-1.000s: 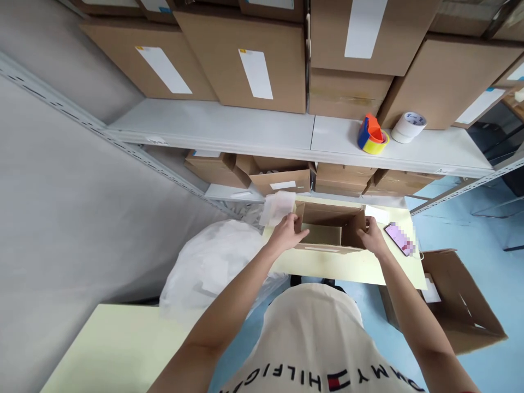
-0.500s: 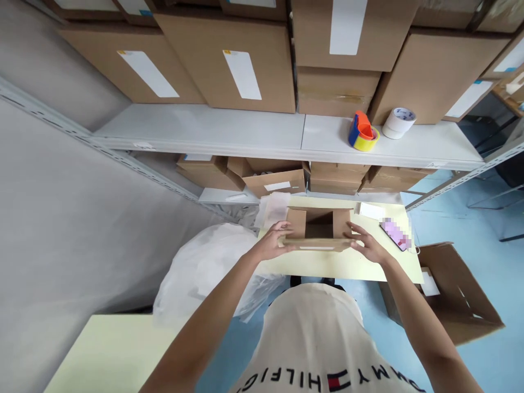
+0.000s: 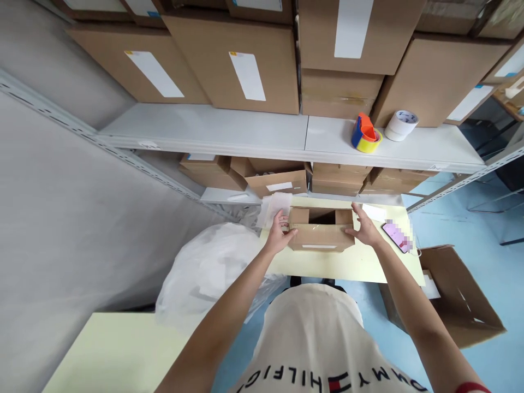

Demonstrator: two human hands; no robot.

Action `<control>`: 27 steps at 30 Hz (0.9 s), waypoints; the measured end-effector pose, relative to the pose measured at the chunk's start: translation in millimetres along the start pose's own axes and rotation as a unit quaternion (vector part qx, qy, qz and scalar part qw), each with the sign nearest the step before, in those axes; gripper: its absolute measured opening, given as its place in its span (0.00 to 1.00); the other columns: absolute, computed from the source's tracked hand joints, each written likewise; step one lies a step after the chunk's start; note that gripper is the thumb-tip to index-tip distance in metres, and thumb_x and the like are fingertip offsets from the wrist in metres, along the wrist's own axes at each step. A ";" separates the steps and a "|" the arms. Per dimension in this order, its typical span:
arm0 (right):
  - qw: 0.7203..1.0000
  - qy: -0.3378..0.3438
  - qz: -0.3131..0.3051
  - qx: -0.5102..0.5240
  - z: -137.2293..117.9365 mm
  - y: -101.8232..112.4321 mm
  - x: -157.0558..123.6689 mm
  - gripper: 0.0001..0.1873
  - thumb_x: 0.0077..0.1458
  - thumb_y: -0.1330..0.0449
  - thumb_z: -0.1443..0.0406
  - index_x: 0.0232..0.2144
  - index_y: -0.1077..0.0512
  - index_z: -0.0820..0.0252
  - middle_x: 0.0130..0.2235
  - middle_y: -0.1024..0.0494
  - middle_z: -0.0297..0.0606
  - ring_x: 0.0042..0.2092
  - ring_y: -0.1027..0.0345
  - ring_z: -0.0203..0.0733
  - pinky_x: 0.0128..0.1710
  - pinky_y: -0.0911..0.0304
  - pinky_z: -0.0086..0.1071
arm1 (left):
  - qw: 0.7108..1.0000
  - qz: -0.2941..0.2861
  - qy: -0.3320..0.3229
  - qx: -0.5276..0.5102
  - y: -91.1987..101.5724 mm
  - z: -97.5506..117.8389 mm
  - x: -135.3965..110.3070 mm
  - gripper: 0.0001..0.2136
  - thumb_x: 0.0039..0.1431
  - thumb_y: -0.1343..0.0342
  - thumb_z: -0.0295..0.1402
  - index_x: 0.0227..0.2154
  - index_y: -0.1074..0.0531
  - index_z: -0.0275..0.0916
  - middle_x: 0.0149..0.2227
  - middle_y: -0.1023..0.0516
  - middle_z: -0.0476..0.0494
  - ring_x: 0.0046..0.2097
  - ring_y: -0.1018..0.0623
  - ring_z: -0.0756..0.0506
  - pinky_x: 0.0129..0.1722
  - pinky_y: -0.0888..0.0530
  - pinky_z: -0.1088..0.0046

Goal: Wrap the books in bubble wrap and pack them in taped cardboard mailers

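A small cardboard box (image 3: pixel 321 238) stands on the pale yellow table in front of me. Its side flaps are folded inward, and the near flap lies partly over the dark opening. My left hand (image 3: pixel 280 233) holds the box's left end, thumb on the near flap's corner and fingers along the side. At the opposite end, my right hand (image 3: pixel 365 227) grips likewise, thumb on the near corner and fingers pointing back along the side. The box's contents are hidden in shadow.
A phone (image 3: pixel 396 236) and a white card (image 3: pixel 374 212) lie right of the box. White sheets (image 3: pixel 273 209) lie to its left, above a large plastic bag (image 3: pixel 208 270). An open carton (image 3: pixel 458 300) stands at right. The shelf (image 3: pixel 204 125) holds a tape dispenser (image 3: pixel 365 134) and tape rolls (image 3: pixel 402 125).
The near flap has come up and over, narrowing the opening. Both hands have shifted slightly away from me along the box's ends, thumbs now on its near corners.
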State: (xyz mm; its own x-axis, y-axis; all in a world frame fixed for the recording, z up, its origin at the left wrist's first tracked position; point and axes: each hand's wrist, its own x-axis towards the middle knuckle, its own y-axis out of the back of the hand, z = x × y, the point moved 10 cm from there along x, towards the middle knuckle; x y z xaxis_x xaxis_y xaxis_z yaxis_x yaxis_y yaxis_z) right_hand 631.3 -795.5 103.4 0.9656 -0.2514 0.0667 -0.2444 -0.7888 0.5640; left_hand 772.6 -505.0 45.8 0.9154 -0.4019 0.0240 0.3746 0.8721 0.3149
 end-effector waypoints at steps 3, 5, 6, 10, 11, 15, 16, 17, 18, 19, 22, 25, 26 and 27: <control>1.000 0.000 0.006 -0.031 1.8 -4.7 -3.4 0.29 0.50 0.36 0.52 0.54 0.31 0.53 0.65 0.39 0.48 0.67 0.48 0.56 0.62 0.44 0.54 | 0.999 -0.027 -0.020 0.024 -6.1 4.4 0.4 0.35 0.51 0.40 0.33 0.63 0.44 0.44 0.55 0.32 0.36 0.45 0.25 0.47 0.36 0.23 0.72; 0.999 -0.038 0.005 -0.021 9.8 -11.1 -9.6 0.27 0.52 0.38 0.51 0.52 0.30 0.54 0.64 0.37 0.48 0.67 0.46 0.56 0.58 0.38 0.51 | 0.997 -0.047 -0.029 0.051 -10.3 9.8 -0.6 0.29 0.55 0.43 0.34 0.61 0.39 0.42 0.57 0.32 0.35 0.51 0.26 0.44 0.45 0.23 0.67; 0.998 -0.066 -0.006 -0.006 15.2 -16.0 -14.0 0.28 0.53 0.40 0.51 0.54 0.32 0.53 0.62 0.34 0.48 0.64 0.41 0.55 0.54 0.33 0.50 | 0.996 -0.057 -0.027 0.062 -11.9 12.0 -1.7 0.27 0.57 0.44 0.35 0.61 0.37 0.41 0.58 0.31 0.35 0.53 0.26 0.44 0.49 0.25 0.65; 0.985 -0.157 -0.048 0.056 27.0 -32.9 -40.7 0.32 0.55 0.43 0.51 0.60 0.40 0.51 0.52 0.25 0.44 0.41 0.24 0.45 0.40 0.27 0.42 | 0.992 -0.109 0.016 0.063 -16.6 11.8 -14.5 0.28 0.60 0.48 0.37 0.64 0.40 0.41 0.59 0.30 0.36 0.47 0.23 0.46 0.50 0.25 0.66; 0.984 -0.163 -0.046 0.060 26.6 -33.7 -48.0 0.32 0.55 0.42 0.51 0.60 0.39 0.50 0.52 0.25 0.43 0.37 0.25 0.43 0.38 0.27 0.40 | 0.990 -0.122 0.023 0.060 -17.9 10.9 -19.6 0.28 0.61 0.48 0.38 0.64 0.41 0.42 0.59 0.30 0.37 0.46 0.22 0.47 0.49 0.25 0.67; 0.987 -0.153 -0.018 0.041 21.7 -32.4 -67.1 0.30 0.54 0.41 0.53 0.58 0.36 0.50 0.50 0.23 0.42 0.33 0.26 0.42 0.34 0.27 0.40 | 0.988 -0.132 0.011 0.084 -24.9 6.8 -35.1 0.32 0.60 0.48 0.37 0.67 0.45 0.43 0.61 0.32 0.37 0.54 0.25 0.44 0.53 0.27 0.66; 0.989 -0.147 -0.009 0.033 20.7 -31.4 -67.3 0.30 0.53 0.41 0.53 0.58 0.36 0.50 0.48 0.23 0.42 0.34 0.26 0.43 0.35 0.26 0.41 | 0.987 -0.129 0.003 0.097 -28.0 5.9 -36.0 0.33 0.60 0.48 0.36 0.67 0.47 0.43 0.62 0.32 0.37 0.57 0.27 0.43 0.55 0.28 0.65; 0.990 -0.140 0.001 0.025 19.9 -29.9 -65.7 0.30 0.52 0.40 0.54 0.57 0.35 0.50 0.47 0.22 0.41 0.35 0.26 0.44 0.37 0.26 0.42 | 0.985 -0.128 -0.008 0.112 -31.8 5.6 -35.6 0.33 0.59 0.48 0.35 0.68 0.49 0.43 0.62 0.32 0.38 0.60 0.29 0.42 0.57 0.30 0.63; 0.991 -0.134 0.009 0.016 19.4 -28.3 -62.8 0.30 0.51 0.40 0.54 0.57 0.34 0.50 0.46 0.22 0.41 0.37 0.26 0.46 0.39 0.26 0.44 | 0.984 -0.127 -0.019 0.126 -35.5 6.0 -34.2 0.34 0.59 0.47 0.34 0.68 0.50 0.43 0.62 0.32 0.38 0.61 0.31 0.42 0.58 0.31 0.62; 0.991 -0.130 0.014 0.007 19.2 -26.8 -59.3 0.30 0.50 0.39 0.54 0.56 0.33 0.50 0.46 0.22 0.41 0.38 0.26 0.47 0.41 0.27 0.45 | 0.982 -0.125 -0.030 0.142 -38.6 6.9 -32.2 0.35 0.59 0.47 0.33 0.68 0.50 0.42 0.62 0.33 0.37 0.62 0.32 0.41 0.59 0.32 0.61; 0.990 -0.141 0.008 -0.011 21.4 -24.3 -53.5 0.28 0.50 0.39 0.56 0.54 0.31 0.51 0.48 0.22 0.41 0.40 0.26 0.47 0.46 0.28 0.47 | 0.974 -0.115 -0.052 0.188 -40.0 11.2 -28.5 0.35 0.58 0.46 0.32 0.68 0.49 0.40 0.61 0.32 0.34 0.60 0.30 0.40 0.58 0.31 0.61; 0.987 -0.160 0.000 0.004 24.7 -24.9 -63.8 0.25 0.49 0.40 0.57 0.52 0.30 0.50 0.49 0.23 0.39 0.38 0.25 0.45 0.46 0.27 0.46 | 0.968 -0.121 -0.056 0.214 -34.5 12.7 -38.2 0.35 0.58 0.45 0.34 0.68 0.48 0.41 0.57 0.29 0.35 0.55 0.26 0.40 0.54 0.28 0.61; 0.986 -0.167 -0.003 0.006 26.9 -26.5 -70.3 0.25 0.49 0.40 0.58 0.51 0.30 0.49 0.49 0.22 0.38 0.38 0.25 0.45 0.45 0.27 0.45 | 0.966 -0.127 -0.054 0.216 -33.1 11.3 -44.5 0.34 0.59 0.45 0.34 0.68 0.48 0.41 0.56 0.28 0.35 0.53 0.25 0.40 0.53 0.28 0.61; 0.984 -0.177 -0.008 0.003 30.5 -29.3 -77.2 0.24 0.49 0.40 0.59 0.51 0.30 0.48 0.48 0.22 0.37 0.36 0.25 0.44 0.43 0.26 0.45 | 0.965 -0.138 -0.050 0.217 -33.0 8.5 -51.6 0.34 0.59 0.45 0.34 0.68 0.48 0.42 0.55 0.28 0.36 0.53 0.25 0.40 0.53 0.27 0.62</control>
State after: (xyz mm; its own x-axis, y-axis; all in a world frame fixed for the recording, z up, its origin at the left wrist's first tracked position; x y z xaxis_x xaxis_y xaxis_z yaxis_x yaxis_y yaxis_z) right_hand 561.1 -770.1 56.7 0.8782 -0.4178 -0.2329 -0.2316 -0.7974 0.5573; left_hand 711.8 -515.4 42.2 0.7630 -0.6455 -0.0329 0.4845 0.5374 0.6903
